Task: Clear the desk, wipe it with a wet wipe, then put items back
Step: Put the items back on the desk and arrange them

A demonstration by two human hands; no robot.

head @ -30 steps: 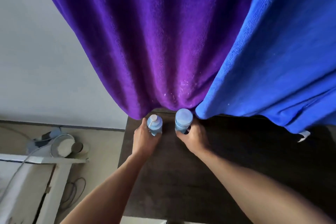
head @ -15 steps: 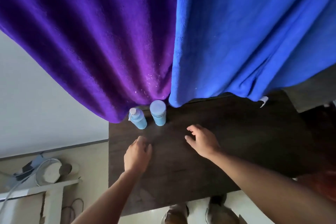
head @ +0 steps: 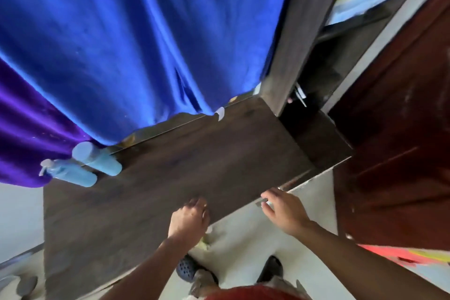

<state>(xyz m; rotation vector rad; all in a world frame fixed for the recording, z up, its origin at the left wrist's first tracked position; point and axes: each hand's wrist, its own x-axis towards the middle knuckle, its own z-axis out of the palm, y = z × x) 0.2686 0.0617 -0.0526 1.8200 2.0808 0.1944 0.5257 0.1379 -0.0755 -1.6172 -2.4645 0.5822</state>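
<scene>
Both blue bottles stand at the left of the frame, at the back corner of the table [head: 194,165]. The pump bottle [head: 70,174] is nearer the side edge and the capped bottle [head: 99,161] just beside it, both under the hem of the purple curtain [head: 29,129]. The left hand [head: 188,220] is at the table's near edge, fingers loosely curled with nothing seen in them. The right hand [head: 283,212] hangs past that edge above the floor [head: 255,234], fingers relaxed and spread, grasping nothing I can make out through the blur. By my judgement the putting back is part done. To do it well, grip the next item fully, set it upright on the bare middle, well apart from the bottles, and keep forearms from tipping them
</scene>
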